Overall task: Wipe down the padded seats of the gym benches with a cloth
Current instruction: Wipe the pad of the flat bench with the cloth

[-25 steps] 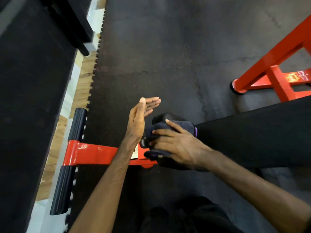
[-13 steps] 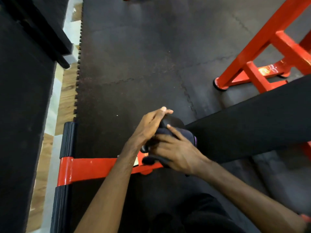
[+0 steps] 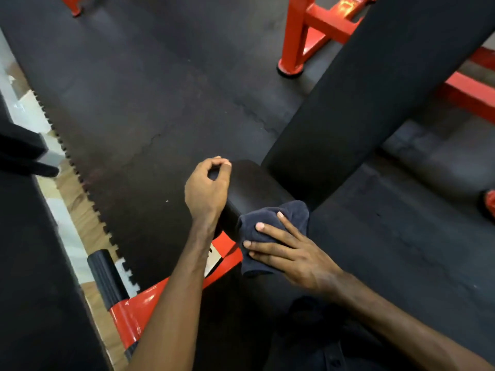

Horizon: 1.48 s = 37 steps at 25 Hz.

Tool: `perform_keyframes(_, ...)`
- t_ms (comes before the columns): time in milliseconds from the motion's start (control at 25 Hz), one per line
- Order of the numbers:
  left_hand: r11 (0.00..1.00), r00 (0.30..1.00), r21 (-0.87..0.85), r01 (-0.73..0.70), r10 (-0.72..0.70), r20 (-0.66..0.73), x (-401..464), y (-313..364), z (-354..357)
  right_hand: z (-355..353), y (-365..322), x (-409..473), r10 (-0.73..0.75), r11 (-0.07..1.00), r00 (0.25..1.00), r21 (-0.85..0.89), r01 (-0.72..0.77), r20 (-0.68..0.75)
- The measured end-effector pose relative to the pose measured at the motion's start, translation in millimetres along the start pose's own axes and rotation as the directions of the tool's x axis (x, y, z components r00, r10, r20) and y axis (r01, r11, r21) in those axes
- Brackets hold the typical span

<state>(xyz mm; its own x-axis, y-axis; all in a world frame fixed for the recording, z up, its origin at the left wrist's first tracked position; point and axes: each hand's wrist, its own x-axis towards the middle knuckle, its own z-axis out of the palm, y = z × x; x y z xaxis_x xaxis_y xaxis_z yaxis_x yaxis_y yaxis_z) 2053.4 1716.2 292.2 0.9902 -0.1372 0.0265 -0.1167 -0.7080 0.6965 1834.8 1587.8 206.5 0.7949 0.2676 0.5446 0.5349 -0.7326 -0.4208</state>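
Observation:
A small black seat pad sits at the end of a long black back pad on a red bench frame. My right hand presses a dark navy cloth with straight fingers against the seat pad's near edge. My left hand hovers at the pad's left edge, fingers curled and thumb meeting the fingertips, with nothing visible in it. Whether it touches the pad is unclear.
The bench's red foot bar with a black ribbed grip lies on the black rubber floor mat. Another red frame stands at the upper right. A second black pad fills the left edge, beside a wooden floor strip.
My right hand slid the cloth from the top of the seat pad down to its near edge. My left hand came off the pad and curled up. The view swung, tilting the bench.

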Motion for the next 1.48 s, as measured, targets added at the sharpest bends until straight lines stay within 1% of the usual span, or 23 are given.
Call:
perform_keyframes(200,0.997,0.997,0.019,0.077,-0.077,-0.012,0.4,9.8,0.4,-10.9,10.1,-25.2,0.175,0.976,0.984,0.135,-0.171,-0.019)
perform_keyframes(280,0.995,0.995,0.020,0.099,-0.099,-0.021,-2.5,15.2,1.2,-31.4,6.4,-22.6,0.282,0.929,0.959,0.259,-0.263,-0.040)
perform_keyframes(360,0.994,0.995,0.027,0.102,-0.102,-0.019,-3.2,15.5,0.6,-52.4,-8.0,-4.7,0.467,0.829,0.872,0.415,-0.374,-0.148)
perform_keyframes(440,0.994,0.994,0.025,0.102,-0.101,-0.042,-1.6,11.0,0.0,-55.2,-24.7,25.5,0.600,0.760,0.753,0.489,-0.429,-0.271)
perform_keyframes(560,0.996,0.996,0.033,0.086,-0.085,-0.028,-1.1,10.9,2.7,-17.0,-46.7,56.2,0.692,0.721,0.634,0.377,-0.582,-0.344)
perform_keyframes(600,0.997,0.997,0.034,0.069,-0.067,-0.033,-1.5,9.7,2.7,3.0,-52.7,61.7,0.732,0.680,0.576,0.352,-0.643,-0.364)
perform_keyframes(640,0.998,0.998,0.032,0.055,-0.053,-0.039,-3.4,8.2,1.4,21.1,-56.7,67.0,0.771,0.630,0.492,0.368,-0.684,-0.404)
perform_keyframes(680,0.999,0.998,0.024,0.040,-0.039,-0.039,-4.4,6.7,0.9,35.7,-57.7,73.4,0.803,0.575,0.380,0.430,-0.696,-0.460)
perform_keyframes(760,1.000,0.999,0.012,0.022,-0.022,-0.031,-3.5,5.0,0.0,52.3,-54.1,89.9,0.816,0.511,0.165,0.557,-0.655,-0.554)
perform_keyframes(840,1.000,1.000,0.017,0.012,-0.012,-0.012,-4.4,4.4,-0.8,64.5,-51.0,97.4,0.791,0.497,0.035,0.608,-0.619,-0.611)
perform_keyframes(880,1.000,1.000,0.010,0.005,-0.005,-0.004,-4.6,3.2,-1.8,72.3,-44.8,93.7,0.791,0.472,-0.037,0.648,-0.598,-0.610)
perform_keyframes(920,1.000,1.000,0.003,-0.006,0.006,-0.001,-4.4,3.2,-2.3,77.2,-35.4,88.3,0.800,0.420,-0.134,0.706,-0.570,-0.585)
perform_keyframes(1000,1.000,1.000,-0.003,-0.030,0.030,-0.001,-4.5,2.7,-2.7,81.9,-17.7,81.8,0.796,0.275,-0.362,0.823,-0.498,-0.485)
perform_keyframes(1040,0.999,0.999,0.002,-0.039,0.039,0.007,-5.3,3.1,-3.3,83.8,-15.3,81.2,0.785,0.224,-0.434,0.855,-0.467,-0.443)
perform_keyframes(1080,0.999,0.999,0.011,-0.044,0.043,0.015,-6.3,4.4,-4.5,84.6,-19.5,85.0,0.792,0.215,-0.436,0.864,-0.455,-0.427)
perform_keyframes(1120,0.999,0.999,0.018,-0.046,0.046,0.019,-6.9,5.6,-6.1,85.1,-27.0,89.3,0.813,0.242,-0.385,0.855,-0.458,-0.437)
perform_keyframes(1200,0.999,0.998,0.009,-0.046,0.046,0.035,-7.4,6.6,-6.7,88.6,-39.6,91.7,0.849,0.336,-0.229,0.821,-0.461,-0.476)
perform_keyframes(1240,0.999,0.998,0.000,-0.046,0.046,0.042,-7.5,6.0,-6.7,88.4,-32.7,86.8,0.846,0.336,-0.235,0.820,-0.464,-0.479)
perform_keyframes(1280,0.999,0.998,-0.011,-0.047,0.047,0.041,-7.6,4.7,-6.8,80.3,-19.7,81.5,0.830,0.293,-0.323,0.849,-0.439,-0.454)
perform_keyframes(1360,0.998,0.998,-0.024,-0.052,0.053,0.033,-7.6,4.2,-6.9,73.9,9.2,71.5,0.794,0.126,-0.527,0.930,-0.344,-0.303)
perform_keyframes(1400,0.998,0.998,-0.027,-0.058,0.059,0.032,-8.2,4.6,-7.1,73.3,10.1,73.7,0.776,0.080,-0.577,0.947,-0.312,-0.256)
perform_keyframes(1440,0.997,0.997,-0.032,-0.065,0.066,0.029,-8.0,4.5,-6.9,72.5,2.2,79.0,0.791,0.080,-0.561,0.949,-0.303,-0.246)
perform_keyframes(1480,0.997,0.997,-0.038,-0.066,0.067,0.028,-8.0,4.5,-6.4,75.1,-7.7,81.4,0.821,0.112,-0.504,0.941,-0.320,-0.269)
